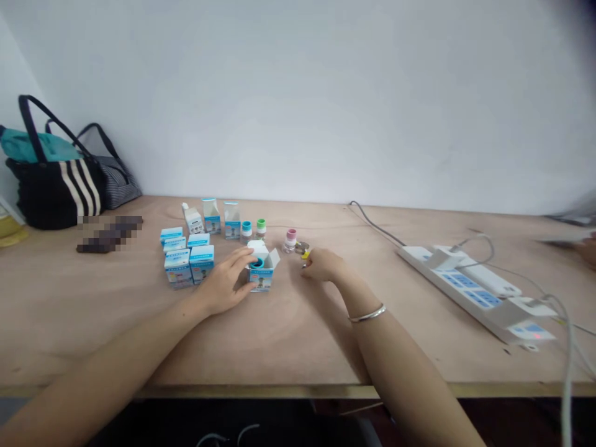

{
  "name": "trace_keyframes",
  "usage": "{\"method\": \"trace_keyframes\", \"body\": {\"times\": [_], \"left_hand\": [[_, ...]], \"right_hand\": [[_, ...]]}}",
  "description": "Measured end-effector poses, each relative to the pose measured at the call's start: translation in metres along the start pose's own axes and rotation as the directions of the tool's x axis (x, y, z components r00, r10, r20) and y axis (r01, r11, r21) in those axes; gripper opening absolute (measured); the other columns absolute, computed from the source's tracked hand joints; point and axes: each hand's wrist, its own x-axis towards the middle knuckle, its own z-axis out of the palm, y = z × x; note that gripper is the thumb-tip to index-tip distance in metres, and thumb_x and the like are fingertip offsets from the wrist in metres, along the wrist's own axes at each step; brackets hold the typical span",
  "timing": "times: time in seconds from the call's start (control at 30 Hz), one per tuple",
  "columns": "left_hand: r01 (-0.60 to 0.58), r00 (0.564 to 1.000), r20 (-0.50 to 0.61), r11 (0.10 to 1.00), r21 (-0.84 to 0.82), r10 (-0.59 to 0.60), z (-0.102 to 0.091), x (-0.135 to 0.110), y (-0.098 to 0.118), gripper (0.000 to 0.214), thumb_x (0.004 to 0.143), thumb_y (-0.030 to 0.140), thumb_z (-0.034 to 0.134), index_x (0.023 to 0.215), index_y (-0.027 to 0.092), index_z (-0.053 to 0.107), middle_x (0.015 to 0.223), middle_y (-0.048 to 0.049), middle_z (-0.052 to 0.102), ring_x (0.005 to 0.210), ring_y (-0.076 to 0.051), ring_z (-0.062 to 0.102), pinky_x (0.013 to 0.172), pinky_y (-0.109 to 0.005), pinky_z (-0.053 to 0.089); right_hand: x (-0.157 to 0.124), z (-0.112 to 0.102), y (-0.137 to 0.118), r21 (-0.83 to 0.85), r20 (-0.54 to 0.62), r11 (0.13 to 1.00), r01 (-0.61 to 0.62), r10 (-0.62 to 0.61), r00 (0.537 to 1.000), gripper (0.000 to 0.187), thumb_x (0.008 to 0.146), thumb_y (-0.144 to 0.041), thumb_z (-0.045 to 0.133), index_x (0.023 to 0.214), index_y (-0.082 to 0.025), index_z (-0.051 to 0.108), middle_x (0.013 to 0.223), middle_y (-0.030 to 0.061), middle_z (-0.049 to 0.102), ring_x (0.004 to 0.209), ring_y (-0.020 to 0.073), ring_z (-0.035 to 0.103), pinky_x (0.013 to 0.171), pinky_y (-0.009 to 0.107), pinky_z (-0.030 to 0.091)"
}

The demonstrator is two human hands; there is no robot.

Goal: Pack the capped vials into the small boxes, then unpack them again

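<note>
My left hand (226, 282) grips the left side of a small blue-and-white carton (261, 281), thumb low at the front and fingers at the top. The carton stands upright with its flaps open, and a blue-capped bottle (256, 264) shows inside it. My right hand (323, 266) is closed over the table to the right, fingertips together; whatever they hold is hidden. Close by its fingertips is a small yellow piece (305, 254). Just behind are a clear bottle with a pink cap (291, 241) and a small, blurred loose item (300, 246).
Closed cartons (178, 268) stand grouped left of my left hand. Behind are open cartons (231, 222), a blue-capped bottle (246, 230) and a green-capped bottle (261, 228). A power strip (479, 298) with cables lies right; bags (56, 192) and a dark blurred-out object (109, 234) lie left.
</note>
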Motion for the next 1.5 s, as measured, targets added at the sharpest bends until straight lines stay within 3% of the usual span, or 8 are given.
{"method": "trace_keyframes", "body": {"times": [0.1, 0.23, 0.37, 0.67, 0.97, 1.17, 1.37, 1.5], "left_hand": [[0.000, 1.000, 0.006, 1.000, 0.006, 0.000, 0.000, 0.000, 0.001, 0.043, 0.080, 0.025, 0.057, 0.120, 0.019, 0.045, 0.134, -0.0123, 0.044, 0.128, -0.025, 0.039, 0.106, -0.043, 0.037], [0.004, 1.000, -0.005, 1.000, -0.005, -0.004, -0.001, 0.000, 0.002, 0.044, 0.078, 0.023, 0.059, 0.119, 0.019, 0.045, 0.134, -0.0124, 0.046, 0.128, -0.026, 0.040, 0.105, -0.045, 0.037], [0.001, 1.000, -0.002, 1.000, -0.005, -0.001, -0.001, 0.001, 0.002, 0.045, 0.078, 0.024, 0.059, 0.120, 0.019, 0.045, 0.134, -0.0129, 0.046, 0.128, -0.027, 0.039, 0.105, -0.046, 0.037], [-0.014, 1.000, -0.006, 1.000, -0.023, 0.014, -0.001, 0.001, 0.001, 0.047, 0.078, 0.022, 0.059, 0.122, 0.020, 0.044, 0.133, -0.0119, 0.045, 0.127, -0.026, 0.040, 0.105, -0.045, 0.038], [-0.019, 1.000, -0.001, 1.000, 0.008, 0.019, 0.001, 0.000, 0.000, 0.050, 0.079, 0.024, 0.058, 0.126, 0.019, 0.042, 0.136, -0.0119, 0.043, 0.128, -0.026, 0.040, 0.106, -0.044, 0.037], [-0.006, 1.000, 0.007, 1.000, -0.010, 0.006, 0.000, 0.000, 0.001, 0.047, 0.078, 0.025, 0.058, 0.123, 0.019, 0.044, 0.134, -0.0120, 0.045, 0.127, -0.027, 0.041, 0.104, -0.046, 0.038], [-0.002, 1.000, -0.009, 1.000, -0.014, 0.002, -0.001, 0.000, 0.003, 0.044, 0.078, 0.025, 0.058, 0.120, 0.020, 0.046, 0.133, -0.0118, 0.046, 0.127, -0.027, 0.041, 0.105, -0.046, 0.038], [-0.004, 1.000, 0.006, 1.000, -0.009, 0.004, 0.000, 0.001, 0.002, 0.049, 0.077, 0.024, 0.059, 0.124, 0.020, 0.043, 0.135, -0.0113, 0.045, 0.128, -0.026, 0.040, 0.105, -0.045, 0.038]], "right_hand": [[-0.005, -0.005, -0.006, 0.212, -0.090, 0.953, 0.217, -0.202, 0.975, 0.018, 0.072, -0.032, 0.060, 0.061, -0.017, 0.058, 0.059, 0.0000, 0.054, 0.057, 0.0129, 0.051, 0.052, 0.023, 0.037], [-0.012, -0.002, -0.023, 0.557, -0.507, 0.486, 0.674, -0.444, 0.739, 0.028, 0.078, -0.044, 0.058, 0.069, -0.018, 0.060, 0.067, 0.0007, 0.055, 0.064, 0.0127, 0.050, 0.065, 0.028, 0.043], [-0.015, 0.012, -0.038, 0.483, -0.578, 0.396, 0.781, -0.525, 0.624, 0.026, 0.076, -0.045, 0.064, 0.068, -0.021, 0.065, 0.070, 0.0009, 0.056, 0.074, 0.0154, 0.052, 0.080, 0.034, 0.042], [-0.014, 0.020, -0.034, 0.350, -0.510, 0.605, 0.715, -0.517, 0.687, 0.021, 0.075, -0.041, 0.066, 0.073, -0.019, 0.067, 0.072, 0.0023, 0.058, 0.075, 0.0170, 0.052, 0.074, 0.033, 0.042], [-0.014, 0.023, -0.051, 0.172, -0.482, 0.650, 0.740, -0.599, 0.639, 0.030, 0.088, -0.041, 0.048, 0.112, -0.029, 0.061, 0.118, 0.0087, 0.050, 0.116, 0.0244, 0.041, 0.096, 0.047, 0.032], [-0.008, 0.024, -0.049, 0.251, -0.565, 0.639, 0.727, -0.513, 0.646, 0.040, 0.092, -0.046, 0.036, 0.085, -0.021, 0.067, 0.108, 0.0084, 0.054, 0.111, 0.0222, 0.046, 0.098, 0.044, 0.032], [-0.006, 0.025, -0.043, 0.262, -0.528, 0.666, 0.699, -0.507, 0.681, 0.036, 0.093, -0.044, 0.036, 0.106, -0.025, 0.063, 0.113, 0.0082, 0.054, 0.116, 0.0226, 0.044, 0.100, 0.044, 0.031], [-0.005, 0.029, -0.047, 0.236, -0.484, 0.680, 0.694, -0.537, 0.691, 0.026, 0.084, -0.044, 0.054, 0.096, -0.023, 0.063, 0.110, 0.0083, 0.056, 0.111, 0.0236, 0.047, 0.097, 0.045, 0.033]]}}
